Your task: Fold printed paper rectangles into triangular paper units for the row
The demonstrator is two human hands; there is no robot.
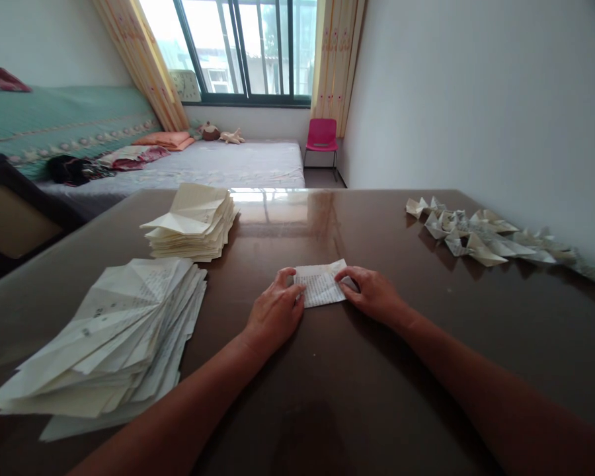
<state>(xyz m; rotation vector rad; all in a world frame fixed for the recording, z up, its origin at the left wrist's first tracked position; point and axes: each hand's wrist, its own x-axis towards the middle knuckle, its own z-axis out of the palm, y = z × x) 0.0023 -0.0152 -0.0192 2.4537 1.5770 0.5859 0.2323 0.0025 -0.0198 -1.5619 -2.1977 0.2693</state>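
Observation:
A small folded sheet of printed paper (pixel 321 285) lies on the glossy brown table between my two hands. My left hand (pixel 277 305) pinches its left edge, thumb on top and fingers curled at the far corner. At the opposite side, my right hand (pixel 371 291) grips the right edge between thumb and fingers. Left of my hands lies a large stack of creased printed sheets (pixel 123 317), fanned unevenly. Behind that stands a smaller stack of cream paper (pixel 191 221), its top sheet bent up.
Several folded paper shapes (pixel 469 235) sit in rows at the table's far right, near the white wall (pixel 476 99). Beyond the brown table (pixel 297 396) are a bed (pixel 248 162), a pink chair (pixel 322 135) and a window. A dark chair (pixel 20 211) stands at the left.

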